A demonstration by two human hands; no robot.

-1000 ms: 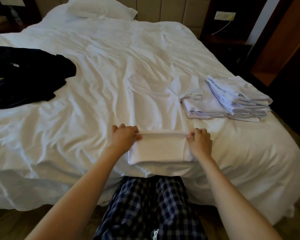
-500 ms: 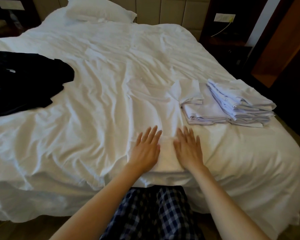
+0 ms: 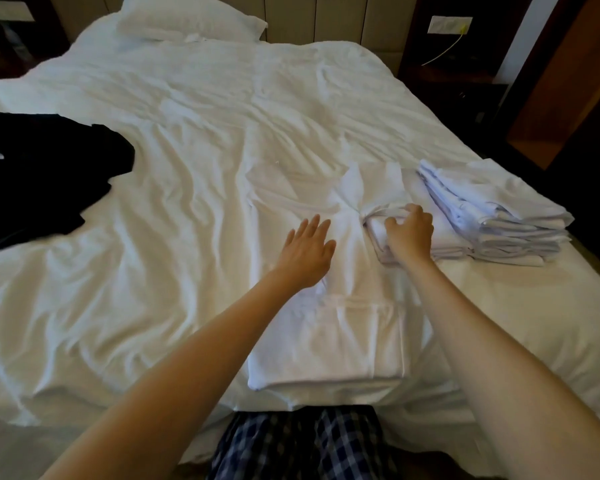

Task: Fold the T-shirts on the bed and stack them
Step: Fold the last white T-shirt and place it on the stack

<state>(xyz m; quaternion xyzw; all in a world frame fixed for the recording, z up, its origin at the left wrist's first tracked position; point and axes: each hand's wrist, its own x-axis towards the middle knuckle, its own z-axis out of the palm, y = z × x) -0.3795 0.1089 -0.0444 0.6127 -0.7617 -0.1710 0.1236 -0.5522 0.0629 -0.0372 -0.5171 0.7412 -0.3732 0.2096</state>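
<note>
T-shirt (image 3: 326, 341), white, one – laid flat at the near edge of the bed (image 3: 153, 271), directly above the person's plaid trousers (image 3: 302, 445); its lower part is doubled up into a thick rectangular fold, and the body runs away from the viewer. Left hand (image 3: 305, 251): palm down on the middle of the shirt, fingers (image 3: 312, 226) straight and slightly spread, holding nothing. Right hand (image 3: 411, 235): further right, fingers curled round the bunched hem of the shirt's sleeve (image 3: 374, 188), which lies across the corner of a low pile (image 3: 444, 237) of folded white shirts; whether the grip also catches that pile cannot be told. Taller stack (image 3: 492, 216) of folded white shirts – touching the low pile on its right, near the bed's right edge, layers slightly fanned. Dark clothing (image 3: 39, 174), unfolded heap, at the left edge of the bed, well apart from the white items. Bed sheet white and creased throughout. Pillow (image 3: 187, 19), white, at the far end against a padded headboard (image 3: 340, 19). Wall socket (image 3: 449, 24) with a yellow cable (image 3: 444, 51), beyond the bed on the right.
</note>
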